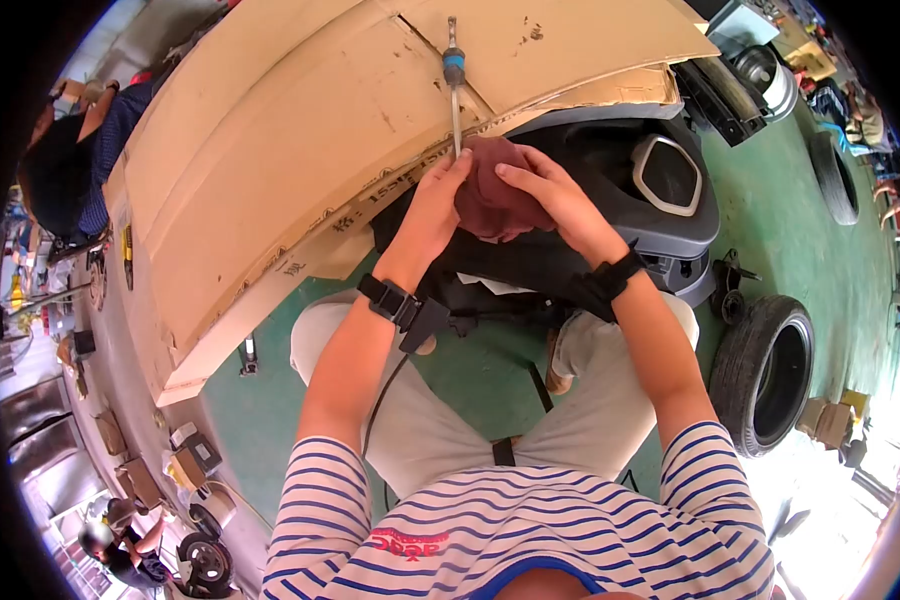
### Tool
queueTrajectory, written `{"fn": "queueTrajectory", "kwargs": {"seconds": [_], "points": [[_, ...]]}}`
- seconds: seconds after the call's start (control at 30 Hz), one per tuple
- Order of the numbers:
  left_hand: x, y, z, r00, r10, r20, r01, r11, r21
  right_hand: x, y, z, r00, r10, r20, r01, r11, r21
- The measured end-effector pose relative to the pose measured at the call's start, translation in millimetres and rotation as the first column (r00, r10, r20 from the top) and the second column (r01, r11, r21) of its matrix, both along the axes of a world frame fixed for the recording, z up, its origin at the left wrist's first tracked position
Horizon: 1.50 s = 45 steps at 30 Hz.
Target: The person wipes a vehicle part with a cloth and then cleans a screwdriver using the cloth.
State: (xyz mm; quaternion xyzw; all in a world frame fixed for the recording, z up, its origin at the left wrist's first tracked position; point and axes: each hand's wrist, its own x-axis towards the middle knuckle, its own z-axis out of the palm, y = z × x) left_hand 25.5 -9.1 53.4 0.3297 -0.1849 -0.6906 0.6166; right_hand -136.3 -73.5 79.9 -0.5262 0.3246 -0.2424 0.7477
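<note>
A bunched maroon cloth (pixel 498 190) is between my two hands, above the near edge of a large cardboard sheet (pixel 300 110). My left hand (pixel 438 205) is closed on the cloth's left side, thumb and fingers near its top. My right hand (pixel 562 200) grips the right side, its thumb pressed on top. A long metal-shafted tool (pixel 455 75) with a black and blue collar points away from me over the cardboard. Its near end meets my left fingertips and the cloth; whether the fingers grip it I cannot tell.
A black moulded panel with a silver-framed opening (pixel 667 175) lies right of my hands. Tyres (pixel 763 375) stand on the green floor at the right. A small metal part (pixel 249 356) lies on the floor at the left. Other people (pixel 65 165) are at the far left.
</note>
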Motion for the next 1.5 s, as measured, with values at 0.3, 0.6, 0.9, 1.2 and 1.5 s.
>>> {"fn": "queueTrajectory", "kwargs": {"seconds": [0.3,0.6,0.9,1.2,1.5], "points": [[-6.8,15.4,-16.3,0.942,-0.247,0.226,0.252,0.968,0.005,10.6,12.7,-22.6,0.98,-0.199,-0.027,0.199,0.98,0.006],[-23.6,35.3,-39.4,0.496,-0.623,0.605,0.702,0.698,0.144,-24.9,46.3,-54.6,0.978,0.176,-0.117,-0.199,0.951,-0.237],[-29.1,43.0,-81.4,0.109,-0.645,0.756,0.793,0.516,0.325,-40.9,67.4,-81.3,0.89,0.219,-0.401,-0.401,0.794,-0.456],[-42.8,44.9,-76.2,0.101,-0.672,0.733,0.801,0.492,0.341,-45.9,62.3,-99.9,0.882,0.378,-0.281,-0.455,0.838,-0.3],[-45.1,40.5,-53.2,0.105,-0.657,0.746,0.718,0.569,0.4,-41.1,59.3,-92.4,0.848,0.305,-0.433,-0.472,0.806,-0.358]]}}
